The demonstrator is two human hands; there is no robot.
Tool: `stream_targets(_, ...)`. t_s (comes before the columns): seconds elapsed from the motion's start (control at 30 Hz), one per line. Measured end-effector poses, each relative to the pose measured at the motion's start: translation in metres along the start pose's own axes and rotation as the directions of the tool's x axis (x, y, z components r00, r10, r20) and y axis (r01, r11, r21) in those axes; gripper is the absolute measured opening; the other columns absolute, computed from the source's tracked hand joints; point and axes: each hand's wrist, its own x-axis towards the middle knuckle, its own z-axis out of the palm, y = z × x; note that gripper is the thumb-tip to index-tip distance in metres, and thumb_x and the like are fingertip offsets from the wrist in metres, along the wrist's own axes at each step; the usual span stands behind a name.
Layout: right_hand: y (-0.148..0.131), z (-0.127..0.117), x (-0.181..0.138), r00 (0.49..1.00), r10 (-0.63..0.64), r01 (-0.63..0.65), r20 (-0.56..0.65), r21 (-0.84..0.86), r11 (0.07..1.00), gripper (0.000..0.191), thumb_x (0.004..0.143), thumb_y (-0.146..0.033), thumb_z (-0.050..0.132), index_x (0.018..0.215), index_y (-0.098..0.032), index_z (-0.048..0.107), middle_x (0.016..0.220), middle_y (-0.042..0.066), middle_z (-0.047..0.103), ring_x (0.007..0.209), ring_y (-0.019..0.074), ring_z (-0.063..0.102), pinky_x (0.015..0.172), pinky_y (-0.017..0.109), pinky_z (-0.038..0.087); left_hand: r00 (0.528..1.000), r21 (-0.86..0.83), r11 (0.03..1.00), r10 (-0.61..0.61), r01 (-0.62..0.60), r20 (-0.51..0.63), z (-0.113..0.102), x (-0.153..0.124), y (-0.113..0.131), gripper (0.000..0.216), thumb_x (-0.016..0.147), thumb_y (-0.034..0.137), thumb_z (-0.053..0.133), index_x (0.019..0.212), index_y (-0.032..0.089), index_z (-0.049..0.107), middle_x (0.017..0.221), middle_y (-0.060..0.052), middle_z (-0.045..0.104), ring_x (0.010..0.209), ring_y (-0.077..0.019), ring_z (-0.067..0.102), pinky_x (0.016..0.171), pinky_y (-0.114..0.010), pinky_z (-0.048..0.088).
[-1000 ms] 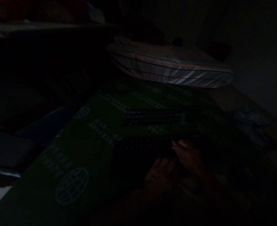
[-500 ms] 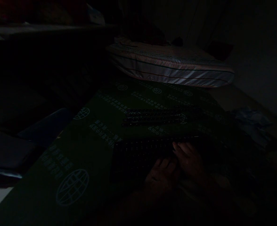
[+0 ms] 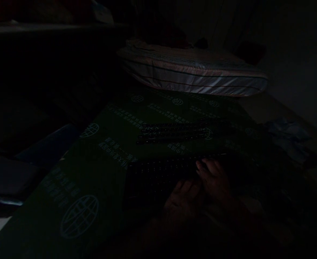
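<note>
The view is very dark. A black keyboard (image 3: pixel 153 176) with faint light marks in rows lies on a green printed board. My left hand (image 3: pixel 184 199) rests at its near side, fingers curled in over the keys. Just to the right and farther in, my right hand (image 3: pixel 214 176) has its fingertips drawn together over the keyboard's upper rows. Whatever either hand may hold is too dark to make out. Behind the keyboard lie several long, thin dark strips (image 3: pixel 171 133) with small pale specks, side by side.
The green board (image 3: pixel 115 126) carries pale globe prints and lettering. Beyond its far end is a striped mattress (image 3: pixel 193 77). A shelf edge (image 3: pixel 53 28) runs along the upper left. Crumpled cloth (image 3: pixel 288 133) lies at the right, and a blue item (image 3: pixel 47 144) at the left.
The view has shifted slightly, so everything sits a little farther left. Both hands stay over the keyboard with only slight finger movement.
</note>
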Motion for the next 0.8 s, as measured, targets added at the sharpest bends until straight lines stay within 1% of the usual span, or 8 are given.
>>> stream_targets(0.17,0.0005,0.0000,0.0015,1.000,0.006,-0.006,0.016,-0.010,1.000,0.029,0.091,-0.023,0.044,0.112,-0.018,0.063,0.109,0.014,0.060,0.104,0.0267,0.050,0.084,0.041,0.048,1.000,-0.018,0.999,-0.028,0.028,0.003,-0.0017,0.0007,0.0010,0.049,0.089,0.048,0.044,0.126,0.016,0.049,0.133,-0.011,0.049,0.116,-0.0277,0.044,0.096,-0.043,0.037)
stream_targets(0.23,-0.0001,-0.0005,0.0025,1.000,0.005,-0.005,0.015,-0.023,1.000,0.029,0.091,-0.022,0.044,0.111,-0.017,0.064,0.107,0.014,0.060,0.103,0.0269,0.050,0.085,0.040,0.047,1.000,-0.014,1.000,-0.018,0.018,0.004,-0.0007,0.0008,0.0005,0.051,0.089,0.049,0.044,0.126,0.016,0.050,0.133,-0.012,0.048,0.116,-0.0289,0.044,0.096,-0.044,0.037)
stream_targets(0.33,-0.0015,-0.0019,0.0043,1.000,0.005,-0.004,0.022,-0.040,0.999,0.029,0.091,-0.022,0.043,0.110,-0.017,0.064,0.106,0.013,0.061,0.101,0.0263,0.050,0.082,0.039,0.047,1.000,0.007,1.000,-0.007,0.007,-0.005,0.0015,0.0005,-0.0005,0.049,0.090,0.046,0.042,0.127,0.015,0.049,0.132,-0.012,0.049,0.115,-0.0284,0.046,0.095,-0.044,0.038)
stream_targets(0.4,-0.0021,-0.0025,0.0055,1.000,0.008,-0.007,0.028,-0.042,0.999,0.029,0.091,-0.021,0.043,0.110,-0.018,0.064,0.106,0.013,0.061,0.099,0.0254,0.051,0.081,0.038,0.047,1.000,0.009,1.000,-0.010,0.010,-0.008,0.0020,0.0002,-0.0007,0.051,0.090,0.048,0.042,0.128,0.015,0.047,0.133,-0.013,0.049,0.116,-0.0288,0.045,0.095,-0.045,0.038)
stream_targets(0.5,-0.0019,-0.0019,0.0071,0.999,0.011,-0.011,0.036,-0.018,1.000,0.028,0.090,-0.020,0.044,0.109,-0.017,0.064,0.106,0.012,0.061,0.097,0.0246,0.051,0.081,0.037,0.047,1.000,0.000,1.000,-0.011,0.011,0.008,0.0003,-0.0002,-0.0003,0.059,0.086,0.054,0.046,0.129,0.014,0.047,0.135,-0.013,0.048,0.118,-0.0310,0.043,0.095,-0.047,0.038)
stream_targets(0.6,-0.0011,-0.0002,0.0077,0.999,0.034,-0.035,0.040,0.004,0.999,0.025,0.090,-0.020,0.046,0.106,-0.018,0.066,0.105,0.011,0.061,0.096,0.0240,0.051,0.079,0.036,0.046,1.000,-0.007,1.000,-0.018,0.018,0.019,-0.0029,-0.0002,0.0007,0.058,0.087,0.053,0.045,0.131,0.015,0.045,0.136,-0.012,0.046,0.119,-0.0304,0.043,0.096,-0.046,0.038)
stream_targets(0.8,-0.0003,0.0038,0.0029,0.999,0.044,-0.045,0.029,0.025,0.999,0.026,0.090,-0.023,0.046,0.108,-0.017,0.064,0.111,0.012,0.060,0.104,0.0258,0.049,0.083,0.038,0.045,1.000,0.010,1.000,-0.014,0.014,-0.026,-0.0035,0.0003,0.0017,0.053,0.087,0.051,0.045,0.127,0.015,0.049,0.133,-0.012,0.050,0.116,-0.0299,0.045,0.094,-0.045,0.039)
